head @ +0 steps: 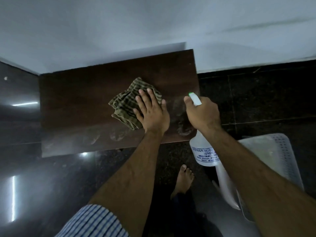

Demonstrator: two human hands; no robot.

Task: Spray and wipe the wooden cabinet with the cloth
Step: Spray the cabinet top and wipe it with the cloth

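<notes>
A white wall (153, 23) and a dark shiny floor (51, 177) sit around the brown wooden cabinet (77, 103). The striped cloth (124, 103) lies bunched on top of it, near the middle. The left hand (152, 115) presses down on the cloth with straight fingers (145, 100). The right hand (203, 115) has its fingers curled round the neck of the spray bottle (205, 151), just over the right end. Round marks (118, 135) along the front edge may be wet spray; the view is dim. This looks like the wiping step. Next, the cloth needs a push across those marks.
</notes>
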